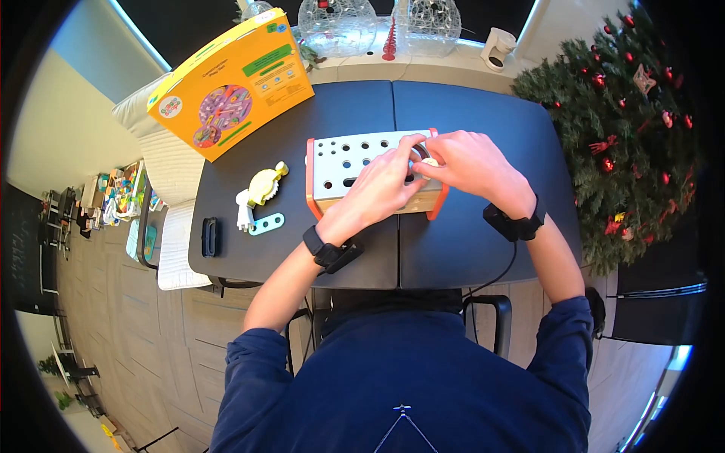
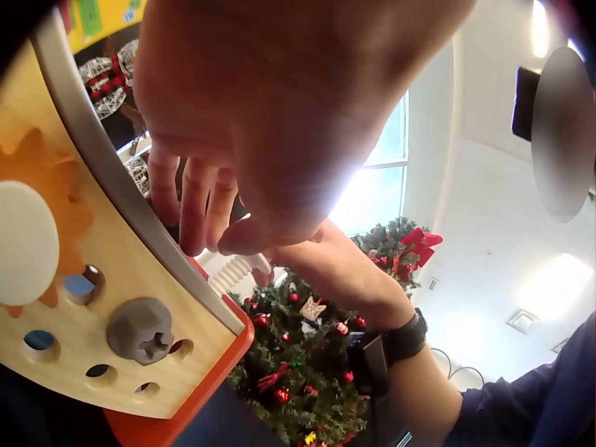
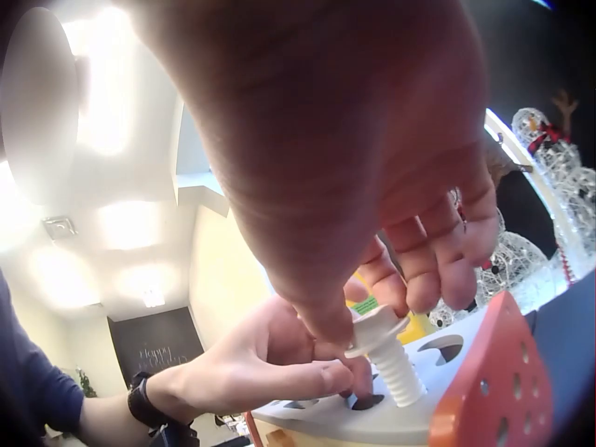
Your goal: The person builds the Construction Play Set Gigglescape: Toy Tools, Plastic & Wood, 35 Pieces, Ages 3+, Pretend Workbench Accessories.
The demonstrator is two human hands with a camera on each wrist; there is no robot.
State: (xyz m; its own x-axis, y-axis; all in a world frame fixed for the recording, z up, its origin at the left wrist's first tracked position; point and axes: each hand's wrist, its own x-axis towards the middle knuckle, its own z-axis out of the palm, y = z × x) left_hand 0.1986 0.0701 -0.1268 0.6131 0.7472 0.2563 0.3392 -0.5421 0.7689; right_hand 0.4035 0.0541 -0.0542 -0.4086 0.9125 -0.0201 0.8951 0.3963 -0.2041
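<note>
A toy workbench [image 1: 327, 155] with a pale perforated top and orange-red ends stands before me. My right hand [image 1: 476, 166] pinches the head of a white toy screw [image 3: 399, 368] between thumb and fingers, at the right part of the top. The screw's threaded shank points down, its tip close over the top. My left hand [image 1: 381, 185] reaches over the bench beside the screw, fingers extended, the thumb and a fingertip low by a hole. On the wooden side are a grey screw [image 2: 140, 331] and an orange gear [image 2: 56, 200] with a white centre.
Left of the bench lie a yellow toy piece [image 1: 264, 185], a white piece [image 1: 244, 210], a light-blue strip with holes [image 1: 266, 223] and a black object [image 1: 213, 237]. A yellow box [image 1: 234, 83] stands at the back left. A decorated tree [image 1: 612, 128] is at the right.
</note>
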